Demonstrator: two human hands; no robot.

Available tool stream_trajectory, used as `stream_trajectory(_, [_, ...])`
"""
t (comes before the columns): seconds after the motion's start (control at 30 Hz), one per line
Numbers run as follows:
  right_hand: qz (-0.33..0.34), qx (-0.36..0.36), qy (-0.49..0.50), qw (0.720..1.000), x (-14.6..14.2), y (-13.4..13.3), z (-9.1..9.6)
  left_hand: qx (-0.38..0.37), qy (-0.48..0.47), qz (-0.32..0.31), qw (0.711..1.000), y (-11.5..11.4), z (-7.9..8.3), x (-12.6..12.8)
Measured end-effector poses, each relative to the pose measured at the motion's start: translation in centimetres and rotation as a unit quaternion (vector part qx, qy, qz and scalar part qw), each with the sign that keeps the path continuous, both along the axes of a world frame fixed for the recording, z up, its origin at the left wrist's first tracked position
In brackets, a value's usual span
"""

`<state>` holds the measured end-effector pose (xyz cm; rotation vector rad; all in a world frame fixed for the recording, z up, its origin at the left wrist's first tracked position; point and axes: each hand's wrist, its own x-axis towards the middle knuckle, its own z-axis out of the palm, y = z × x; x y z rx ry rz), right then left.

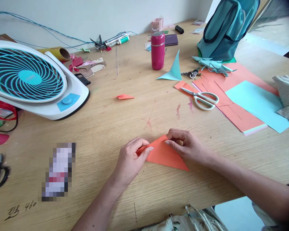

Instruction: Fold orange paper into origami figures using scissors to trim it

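Forearms (107,195) lead to left hand (132,156) and right hand (185,146), both nearly closed, pinching folded orange paper (165,156) between them; apparently mid-fold, it needs edges aligned.

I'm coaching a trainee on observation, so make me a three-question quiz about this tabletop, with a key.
1. What colour is the paper held by the left hand and right hand? A: turquoise. B: orange. C: purple.
2. True or false: neither hand touches the white-handled scissors.
3. Fill in: in the picture, the pink flask stands to the ____ of the blue-green bag.

Key: 1. B; 2. true; 3. left.
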<state>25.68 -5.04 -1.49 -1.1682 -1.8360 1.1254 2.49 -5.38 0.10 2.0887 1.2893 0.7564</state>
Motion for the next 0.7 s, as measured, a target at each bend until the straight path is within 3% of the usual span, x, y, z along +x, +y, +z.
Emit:
stream_trajectory(0.37, [-0.044, -0.026, 0.049, 0.997, 0.0, -0.1, 0.3, -0.028, 0.006, -0.008, 1.000, -0.1, 0.2, -0.1])
stream_trajectory(0.7, [-0.102, -0.091, 0.103, 0.985, 0.9, 0.4, 0.3, -0.178, -0.066, 0.024, 0.982, 1.3, 0.8, -2.3])
